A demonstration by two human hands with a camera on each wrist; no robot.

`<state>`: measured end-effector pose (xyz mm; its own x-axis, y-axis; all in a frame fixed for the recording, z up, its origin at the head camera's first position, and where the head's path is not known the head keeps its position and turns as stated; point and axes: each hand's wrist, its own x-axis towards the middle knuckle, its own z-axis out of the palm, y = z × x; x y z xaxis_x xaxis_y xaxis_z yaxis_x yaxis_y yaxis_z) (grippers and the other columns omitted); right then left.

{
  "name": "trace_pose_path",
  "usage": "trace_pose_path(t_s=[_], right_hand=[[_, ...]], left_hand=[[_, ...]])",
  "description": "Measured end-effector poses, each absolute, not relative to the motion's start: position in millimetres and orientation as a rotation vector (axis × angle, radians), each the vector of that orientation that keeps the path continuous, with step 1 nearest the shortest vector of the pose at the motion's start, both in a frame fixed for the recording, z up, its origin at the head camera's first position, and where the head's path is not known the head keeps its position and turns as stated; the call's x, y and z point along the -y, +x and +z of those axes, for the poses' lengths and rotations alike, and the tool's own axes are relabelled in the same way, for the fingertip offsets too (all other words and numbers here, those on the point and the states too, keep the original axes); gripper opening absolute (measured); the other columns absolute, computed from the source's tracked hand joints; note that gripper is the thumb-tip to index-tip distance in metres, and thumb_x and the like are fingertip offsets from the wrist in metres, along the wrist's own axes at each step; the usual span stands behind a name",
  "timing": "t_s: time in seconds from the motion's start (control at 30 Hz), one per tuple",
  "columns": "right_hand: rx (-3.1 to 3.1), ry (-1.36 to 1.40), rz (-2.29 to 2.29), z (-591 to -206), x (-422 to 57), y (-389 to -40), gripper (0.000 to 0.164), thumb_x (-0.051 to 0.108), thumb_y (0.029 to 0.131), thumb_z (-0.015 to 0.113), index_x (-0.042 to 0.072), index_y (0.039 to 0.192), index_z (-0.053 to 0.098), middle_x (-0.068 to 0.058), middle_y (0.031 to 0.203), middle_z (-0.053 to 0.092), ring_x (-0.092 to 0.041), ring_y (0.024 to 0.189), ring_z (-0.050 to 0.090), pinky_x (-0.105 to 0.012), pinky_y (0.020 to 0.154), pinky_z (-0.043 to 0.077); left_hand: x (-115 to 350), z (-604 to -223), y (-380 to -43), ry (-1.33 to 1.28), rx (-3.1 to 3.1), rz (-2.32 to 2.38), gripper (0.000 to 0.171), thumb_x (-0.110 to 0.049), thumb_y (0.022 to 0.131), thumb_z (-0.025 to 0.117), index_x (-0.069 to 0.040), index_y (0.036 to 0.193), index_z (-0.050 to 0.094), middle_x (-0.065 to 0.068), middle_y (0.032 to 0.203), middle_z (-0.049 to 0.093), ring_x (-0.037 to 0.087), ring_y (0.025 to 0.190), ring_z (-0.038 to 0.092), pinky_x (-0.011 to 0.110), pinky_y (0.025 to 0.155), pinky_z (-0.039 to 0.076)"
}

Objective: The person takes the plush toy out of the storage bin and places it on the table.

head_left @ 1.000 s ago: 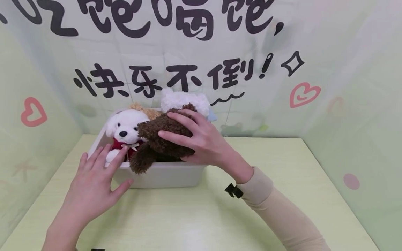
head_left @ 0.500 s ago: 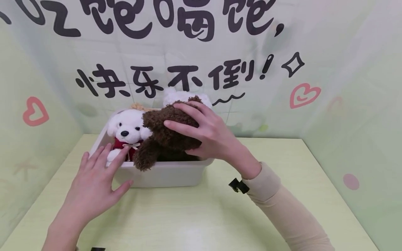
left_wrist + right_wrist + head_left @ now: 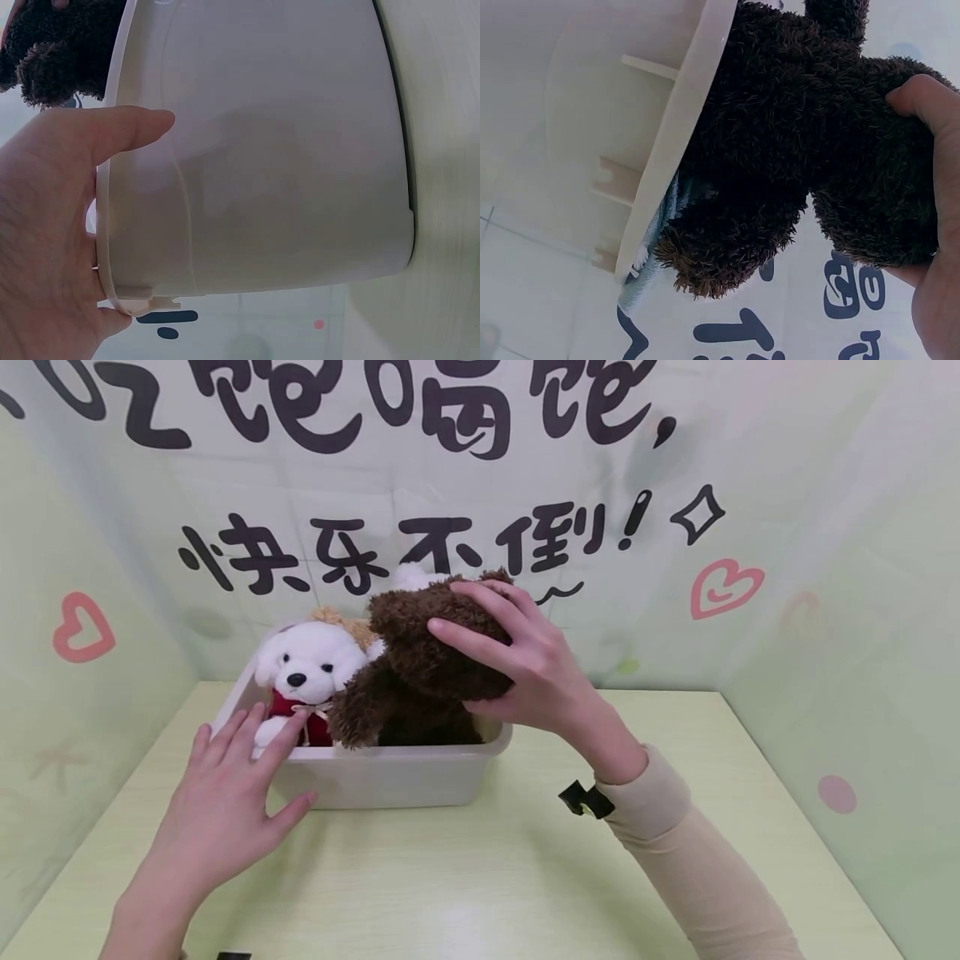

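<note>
A white plastic bin (image 3: 390, 777) full of plush toys stands on the table. My left hand (image 3: 225, 797) holds its near left corner, thumb along the outer wall and other fingers over the rim, as the left wrist view shows. My right hand (image 3: 536, 664) grips a dark brown plush bear (image 3: 442, 643) by its head. The bear's head is above the rim, while its lower body is still in the bin. Next to it sits a white plush dog (image 3: 311, 664) in a red garment with a bow. A tan plush (image 3: 348, 625) shows behind them.
Behind the bear, a bit of white plush (image 3: 412, 577) peeks out, and pale blue fabric (image 3: 641, 281) hangs over the bin rim in the right wrist view. The light wooden table (image 3: 480, 893) is bounded by printed walls (image 3: 847, 652) at the back and sides.
The right hand has moved up and to the right, drawing the brown bear higher and covering more of the white plush behind. The left hand and bin have stayed nearly still.
</note>
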<state>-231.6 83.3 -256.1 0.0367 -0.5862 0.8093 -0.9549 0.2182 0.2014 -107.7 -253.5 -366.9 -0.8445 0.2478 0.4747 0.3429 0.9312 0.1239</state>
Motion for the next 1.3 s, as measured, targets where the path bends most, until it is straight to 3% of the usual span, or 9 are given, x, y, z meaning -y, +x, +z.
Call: trace_pose_path(t_s=[0.5, 0.9, 1.3], right_hand=[[1.582, 1.427, 0.616, -230, -91, -230, 0.057, 0.013, 0.073, 0.081, 0.002, 0.127, 0.066, -0.032, 0.134, 0.055, -0.045, 0.125, 0.053, -0.051, 0.111, 0.039], [1.478, 1.279, 0.746, -214, -111, -230, 0.058, 0.006, 0.069, 0.076, 0.006, 0.127, 0.067, -0.029, 0.132, 0.057, -0.045, 0.124, 0.053, -0.057, 0.108, 0.04], [1.446, 1.181, 0.808, -202, -129, -233, 0.064, 0.007, 0.066, 0.082, 0.01, 0.129, 0.068, -0.03, 0.133, 0.057, -0.043, 0.126, 0.054, -0.052, 0.106, 0.045]], left_hand=[[252, -366, -110, -0.406, 2.641, -0.282, 0.096, -0.039, 0.073, 0.085, -0.019, 0.157, 0.041, 0.042, 0.146, 0.039, 0.061, 0.133, 0.035, 0.07, 0.117, 0.006], [253, -367, -108, -0.407, 2.64, -0.296, 0.096, -0.037, 0.073, 0.085, -0.021, 0.157, 0.04, 0.042, 0.145, 0.039, 0.061, 0.133, 0.035, 0.071, 0.117, 0.006], [253, -368, -108, -0.428, 2.616, -0.316, 0.096, -0.037, 0.072, 0.085, -0.019, 0.156, 0.042, 0.042, 0.145, 0.041, 0.061, 0.133, 0.036, 0.072, 0.116, 0.007]])
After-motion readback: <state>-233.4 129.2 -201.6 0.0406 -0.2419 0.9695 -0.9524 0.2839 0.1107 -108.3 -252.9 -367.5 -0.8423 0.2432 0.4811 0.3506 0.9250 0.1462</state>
